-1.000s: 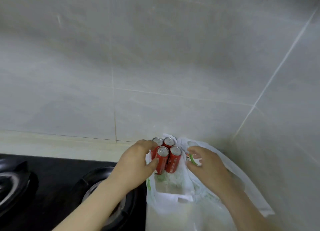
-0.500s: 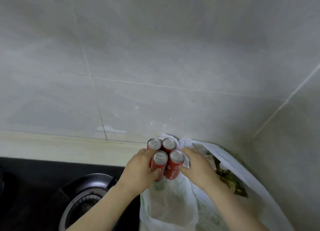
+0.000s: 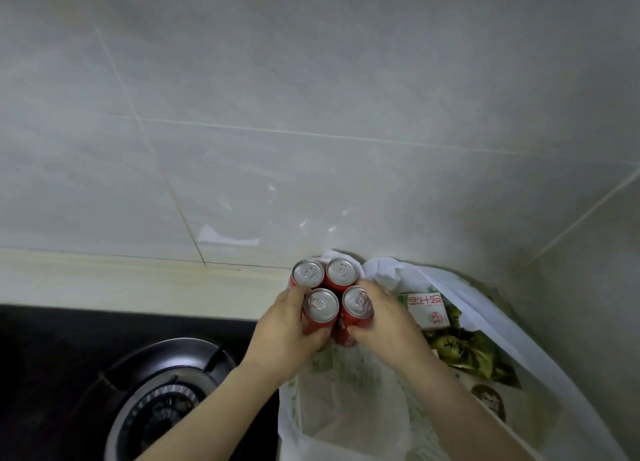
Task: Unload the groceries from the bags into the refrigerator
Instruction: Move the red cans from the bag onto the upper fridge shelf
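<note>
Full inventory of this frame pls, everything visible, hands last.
red metal drink cans with silver tops: 4, red, bunched upright between both hands, above the bag
white thin plastic grocery bag: 1, white, lower right, open
white-and-green carton with red print: 1, inside the bag, right of the cans
green crinkled packets: count unclear, green, inside the bag, below the carton
black gas hob with round burner: 1, black, lower left
grey tiled walls: 2, grey, behind and right
cream ledge: 1, cream, between hob and wall
left hand: 1, grips the cans' left side
right hand: 1, grips the cans' right side
</note>
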Tool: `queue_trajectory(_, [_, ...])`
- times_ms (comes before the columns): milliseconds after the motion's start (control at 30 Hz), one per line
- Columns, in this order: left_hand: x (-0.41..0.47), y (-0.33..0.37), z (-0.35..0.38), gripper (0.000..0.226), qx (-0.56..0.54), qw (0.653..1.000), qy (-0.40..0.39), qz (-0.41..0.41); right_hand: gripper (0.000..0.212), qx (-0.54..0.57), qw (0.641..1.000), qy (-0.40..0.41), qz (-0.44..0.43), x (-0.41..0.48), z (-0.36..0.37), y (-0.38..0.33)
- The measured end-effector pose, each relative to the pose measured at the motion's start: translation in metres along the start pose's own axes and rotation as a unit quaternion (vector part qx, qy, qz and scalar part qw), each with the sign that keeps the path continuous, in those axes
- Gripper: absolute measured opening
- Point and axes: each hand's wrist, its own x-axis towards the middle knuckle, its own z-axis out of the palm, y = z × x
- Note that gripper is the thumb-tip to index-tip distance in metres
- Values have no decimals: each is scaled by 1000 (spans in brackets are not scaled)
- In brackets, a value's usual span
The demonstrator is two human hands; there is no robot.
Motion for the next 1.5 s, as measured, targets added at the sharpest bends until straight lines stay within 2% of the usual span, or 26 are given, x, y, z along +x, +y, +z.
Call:
queue_trajectory(200, [0, -4, 13, 56, -84, 995, 25, -38, 52, 32, 999, 7, 40, 9, 14, 7])
queue_trajectory(300, [2, -6, 19, 54, -122, 990, 32, -61, 56, 60, 997, 14, 51, 9, 15, 12])
queue_trajectory(533, [3, -12, 21, 57, -126, 990, 20, -52, 59, 84, 994, 13, 63, 7, 16, 16])
queue_trajectory(767, [5, -17, 20, 42, -116, 992, 1, -48, 61, 127, 987, 26, 92, 3, 18, 11])
queue_trajectory(933, [-3, -16, 12, 39, -114, 993, 5, -34, 48, 169, 982, 48, 73, -10, 5, 5])
queue_trajectory(1133, [-24, -3, -10, 45, -150, 987, 52, -23, 51, 212, 973, 75, 48, -30, -25, -19])
queue_trajectory(1233, [-31, 13, -33, 49, -160, 983, 86, 0, 48, 239, 967, 91, 25, -41, -44, -37])
queue_trajectory(1367, [-45, 36, -76, 44, -172, 978, 118, 27, 44, 271, 955, 121, -4, -63, -72, -65])
queue_trajectory(1500, [-67, 57, -121, 42, -199, 967, 145, 67, 44, 256, 955, 137, -56, -93, -105, -100])
